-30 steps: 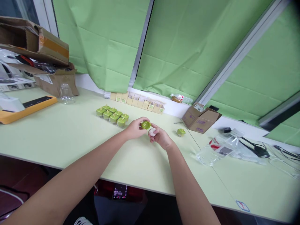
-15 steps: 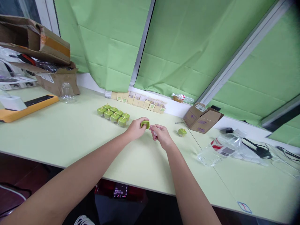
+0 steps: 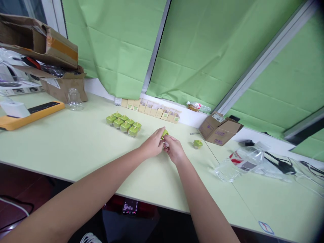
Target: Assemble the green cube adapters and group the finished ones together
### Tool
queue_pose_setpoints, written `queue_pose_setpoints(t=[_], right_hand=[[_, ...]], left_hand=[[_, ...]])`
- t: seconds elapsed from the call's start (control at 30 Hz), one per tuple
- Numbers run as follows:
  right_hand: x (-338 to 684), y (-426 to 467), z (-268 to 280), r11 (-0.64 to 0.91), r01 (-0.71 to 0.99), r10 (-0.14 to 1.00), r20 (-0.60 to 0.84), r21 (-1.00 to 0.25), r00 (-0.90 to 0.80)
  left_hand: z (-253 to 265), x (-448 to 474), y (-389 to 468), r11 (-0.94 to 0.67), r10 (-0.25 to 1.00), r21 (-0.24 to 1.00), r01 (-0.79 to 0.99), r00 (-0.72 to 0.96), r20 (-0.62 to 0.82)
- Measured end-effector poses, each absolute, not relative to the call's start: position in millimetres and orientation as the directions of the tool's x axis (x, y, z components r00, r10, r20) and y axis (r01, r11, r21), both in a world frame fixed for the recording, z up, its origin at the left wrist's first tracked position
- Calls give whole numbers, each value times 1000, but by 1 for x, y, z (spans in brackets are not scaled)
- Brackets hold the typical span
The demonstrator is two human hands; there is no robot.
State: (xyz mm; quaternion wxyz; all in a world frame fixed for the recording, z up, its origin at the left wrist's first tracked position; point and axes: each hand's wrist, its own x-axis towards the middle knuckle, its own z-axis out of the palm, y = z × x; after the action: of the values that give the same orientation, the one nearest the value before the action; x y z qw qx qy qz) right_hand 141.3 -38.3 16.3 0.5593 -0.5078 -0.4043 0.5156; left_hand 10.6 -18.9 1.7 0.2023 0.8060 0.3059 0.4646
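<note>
Above the middle of the table, my left hand [image 3: 153,144] grips a small green lid [image 3: 165,133], its fingers wrapped round the side. Close against it, my right hand [image 3: 173,148] is pinched at the lid's near edge; whatever lies between those fingertips is hidden. To the left stand several clear little cups with green lids [image 3: 125,126], set in two rows, each with a yellowish stick-like piece on top. One more green-lidded cup [image 3: 197,144] sits alone to the right of my hands.
Small open cardboard boxes [image 3: 152,109] line the wall. A brown carton [image 3: 219,129] and a large plastic bottle [image 3: 240,160] lie at right. At left are a clear jar [image 3: 75,100], an orange-edged power strip [image 3: 37,114] and stacked cartons [image 3: 63,50]. A phone [image 3: 130,206] glows below the table edge.
My hands have come together, the left one moving right and turning the green lid. My right fingers now overlap it. The view has shifted slightly; the cups stay in place.
</note>
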Motion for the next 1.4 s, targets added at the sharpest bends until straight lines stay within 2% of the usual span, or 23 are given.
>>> queue_pose_setpoints(t=[0.2,0.4,0.7,1.07,1.4], right_hand=[[142,-38,15,-26,-245,990,-58,-969,125],[143,-37,16,-42,-309,988,-86,-950,131],[143,-36,17,-7,-331,986,-62,-944,155],[155,-39,25,-35,-253,998,-49,-967,47],[156,-36,23,0,-188,999,-6,-982,32]], left_hand=[[3,16,-24,-768,638,569,295,427,641],[6,14,-25,-766,638,582,273,433,637],[10,9,-24,-763,643,586,272,404,650],[8,4,-19,-773,618,611,170,418,666],[11,0,-16,-750,629,652,113,426,650]])
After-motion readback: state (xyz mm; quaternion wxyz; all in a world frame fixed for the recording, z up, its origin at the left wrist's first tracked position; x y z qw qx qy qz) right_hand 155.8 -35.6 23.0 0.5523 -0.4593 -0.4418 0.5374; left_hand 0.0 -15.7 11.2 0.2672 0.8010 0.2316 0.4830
